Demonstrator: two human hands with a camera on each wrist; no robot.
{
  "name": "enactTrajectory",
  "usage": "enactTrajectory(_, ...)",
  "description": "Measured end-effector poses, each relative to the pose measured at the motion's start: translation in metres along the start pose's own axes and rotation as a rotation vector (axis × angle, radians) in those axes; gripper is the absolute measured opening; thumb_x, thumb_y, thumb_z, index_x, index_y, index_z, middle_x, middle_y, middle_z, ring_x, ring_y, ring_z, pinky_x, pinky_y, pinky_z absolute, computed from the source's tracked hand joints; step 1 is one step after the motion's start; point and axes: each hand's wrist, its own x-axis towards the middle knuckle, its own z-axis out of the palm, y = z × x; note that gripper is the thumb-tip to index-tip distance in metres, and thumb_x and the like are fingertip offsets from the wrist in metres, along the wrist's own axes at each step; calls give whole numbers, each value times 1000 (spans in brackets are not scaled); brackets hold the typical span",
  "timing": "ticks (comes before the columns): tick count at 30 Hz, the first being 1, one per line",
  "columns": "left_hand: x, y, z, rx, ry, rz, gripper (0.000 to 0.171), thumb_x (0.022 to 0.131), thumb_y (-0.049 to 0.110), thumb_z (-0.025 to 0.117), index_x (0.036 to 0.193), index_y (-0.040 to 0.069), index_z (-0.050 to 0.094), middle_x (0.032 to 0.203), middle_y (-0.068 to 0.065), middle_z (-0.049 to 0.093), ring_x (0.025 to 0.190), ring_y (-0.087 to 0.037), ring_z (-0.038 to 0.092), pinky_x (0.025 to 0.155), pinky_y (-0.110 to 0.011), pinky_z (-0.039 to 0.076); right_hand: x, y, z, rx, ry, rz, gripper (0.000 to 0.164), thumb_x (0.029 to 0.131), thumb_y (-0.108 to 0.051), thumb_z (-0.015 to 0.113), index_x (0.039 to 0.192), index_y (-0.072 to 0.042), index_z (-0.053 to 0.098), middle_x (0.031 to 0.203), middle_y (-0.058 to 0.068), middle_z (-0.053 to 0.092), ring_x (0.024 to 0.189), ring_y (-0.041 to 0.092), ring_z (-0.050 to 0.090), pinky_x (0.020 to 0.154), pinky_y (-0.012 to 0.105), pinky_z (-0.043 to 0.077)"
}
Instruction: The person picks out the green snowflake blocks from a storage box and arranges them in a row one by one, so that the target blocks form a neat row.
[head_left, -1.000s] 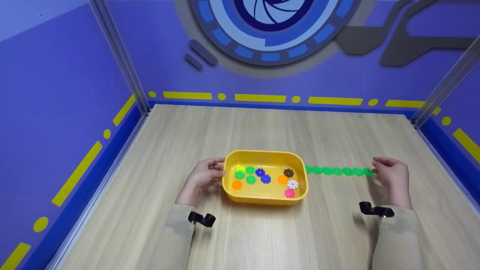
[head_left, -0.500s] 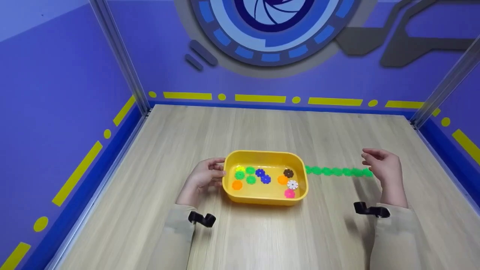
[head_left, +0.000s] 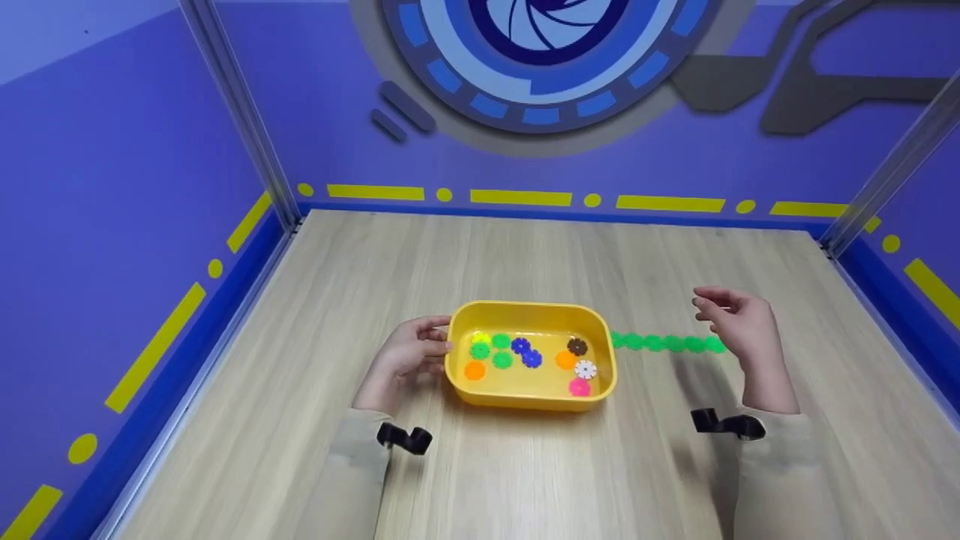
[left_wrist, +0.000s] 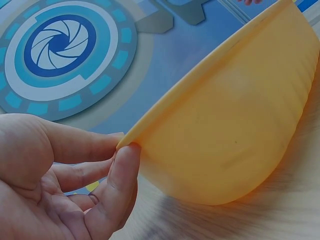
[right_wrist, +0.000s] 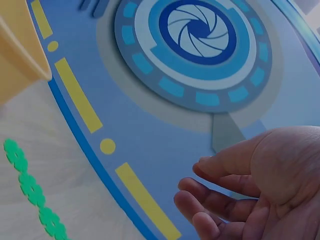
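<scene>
A yellow plastic bin (head_left: 532,318) stands on the table with several small notched discs lying inside. My left hand (head_left: 400,361) pinches its left rim; in the left wrist view the thumb and fingers of that left hand (left_wrist: 107,185) meet at the edge of the bin (left_wrist: 220,120). To the bin's right runs a straight chain of green linked discs (head_left: 666,343). Over the chain's right end hovers my right hand (head_left: 748,330), fingers loosely bent and holding nothing. The right wrist view shows the same hand (right_wrist: 250,185) apart from the green chain (right_wrist: 32,190).
Inside the bin are green discs (head_left: 501,360), blue discs (head_left: 531,358), an orange disc (head_left: 474,370), a brown disc (head_left: 577,346), a white disc (head_left: 586,369) and a pink disc (head_left: 579,387). Blue printed walls (head_left: 315,150) enclose the wooden table (head_left: 465,480).
My right hand has left the chain's right end, lifting and moving left above it. The left hand, bin and chain stay in place.
</scene>
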Motion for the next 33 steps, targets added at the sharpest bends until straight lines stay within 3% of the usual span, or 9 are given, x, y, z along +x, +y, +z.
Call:
enactTrajectory(5, 0, 0, 0, -4, -4, 7, 55, 91, -7, 69, 144, 4, 58, 97, -4, 58, 68, -13, 60, 57, -23, 59, -4, -10, 7, 8, -42, -46, 47, 103, -35, 60, 136, -2, 63, 112, 1, 69, 84, -8, 63, 74, 14, 53)
enactTrajectory(9, 0, 1, 0, -11, -7, 5, 55, 91, -7, 69, 144, 4, 57, 97, -4, 57, 67, -13, 59, 56, -23, 58, -7, -16, 13, 7, -66, -57, 46, 103, -35, 61, 135, -2, 64, 112, 0, 70, 84, -8, 63, 74, 13, 53)
enactTrajectory(15, 1, 1, 0, -8, -4, 4, 53, 92, -7, 69, 143, 4, 58, 99, -5, 58, 69, -13, 60, 57, -23, 58, -9, -23, 23, -19, -84, -77, 43, 103, -36, 61, 133, -5, 66, 121, 13, 69, 86, -4, 64, 76, 17, 55)
enactTrajectory(33, 0, 0, 0, 6, -11, 5, 53, 92, -6, 68, 143, 6, 58, 100, -6, 57, 70, -13, 60, 60, -24, 59, -16, -47, 57, 25, -229, -96, 38, 104, -28, 62, 132, -2, 66, 125, 22, 69, 97, 19, 68, 77, 15, 55)
